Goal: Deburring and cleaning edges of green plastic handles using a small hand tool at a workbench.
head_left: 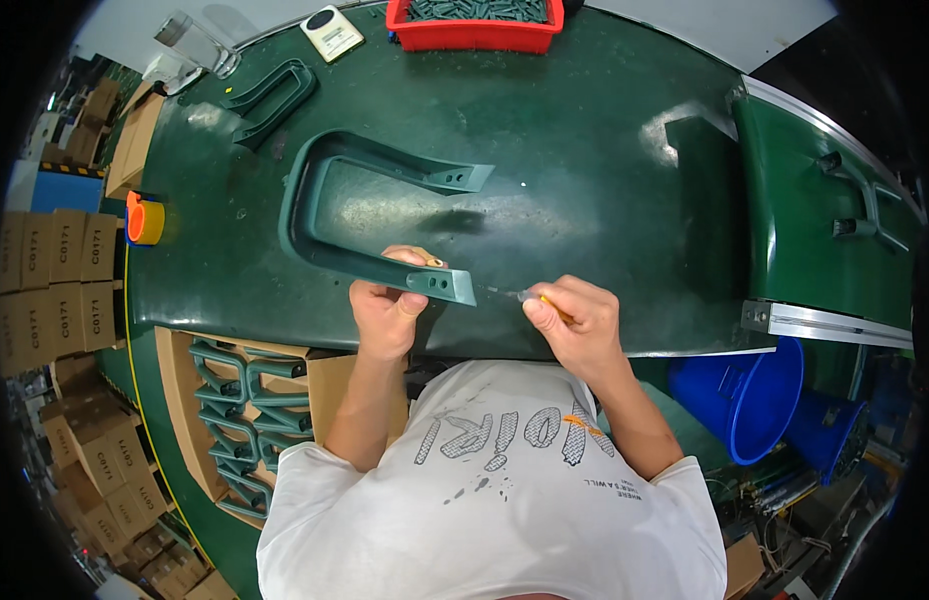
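A large U-shaped green plastic piece (298, 205) is held up over the green table, its two arms pointing right. My left hand (386, 315) grips the nearer arm close to its end, thumb in front and fingers behind. Small holes show near the ends of both arms. Just right of that end, my right hand (582, 325) is closed round a slim hand tool (529, 295) with some yellow on its handle. The tool's thin tip points at the piece; whether they touch I cannot tell.
Another green U-shaped piece (274, 100) lies at the far left, near a white scale (332, 34) and clear container (199, 45). A red bin (474, 38) holds small green parts. Green frames fill a carton (174, 385) at lower left. Blue bins (739, 400) stand right, below a raised panel (799, 200).
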Action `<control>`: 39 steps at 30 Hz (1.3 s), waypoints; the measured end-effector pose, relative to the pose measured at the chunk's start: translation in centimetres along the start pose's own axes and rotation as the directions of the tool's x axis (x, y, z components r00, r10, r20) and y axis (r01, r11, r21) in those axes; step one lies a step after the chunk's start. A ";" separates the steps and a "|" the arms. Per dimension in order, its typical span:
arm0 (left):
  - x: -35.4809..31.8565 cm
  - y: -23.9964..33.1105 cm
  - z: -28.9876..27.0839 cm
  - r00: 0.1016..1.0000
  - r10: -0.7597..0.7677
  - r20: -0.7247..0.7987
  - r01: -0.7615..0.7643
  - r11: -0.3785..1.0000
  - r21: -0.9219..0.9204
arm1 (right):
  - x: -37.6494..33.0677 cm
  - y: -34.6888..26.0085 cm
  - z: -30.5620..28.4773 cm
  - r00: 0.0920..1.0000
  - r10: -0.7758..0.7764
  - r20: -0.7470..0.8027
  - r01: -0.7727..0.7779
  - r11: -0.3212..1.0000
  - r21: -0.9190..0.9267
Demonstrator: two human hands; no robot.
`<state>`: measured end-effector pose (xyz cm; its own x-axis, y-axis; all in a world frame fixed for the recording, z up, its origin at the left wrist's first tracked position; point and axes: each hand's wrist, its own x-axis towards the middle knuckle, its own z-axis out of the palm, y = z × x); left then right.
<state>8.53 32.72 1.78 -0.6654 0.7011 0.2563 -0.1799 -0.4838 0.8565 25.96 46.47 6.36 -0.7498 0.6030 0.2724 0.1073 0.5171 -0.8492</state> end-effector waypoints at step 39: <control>-0.5 0.2 2.6 0.988 -0.100 0.113 0.120 0.976 -0.183 | 0.3 0.1 1.2 0.998 0.008 -0.062 -0.009 1.000 -0.002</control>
<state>10.73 33.65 3.00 -0.5575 0.8009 0.2183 -0.3880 -0.4839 0.7844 24.96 45.97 5.81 -0.7069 0.6439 0.2928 0.1150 0.5131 -0.8506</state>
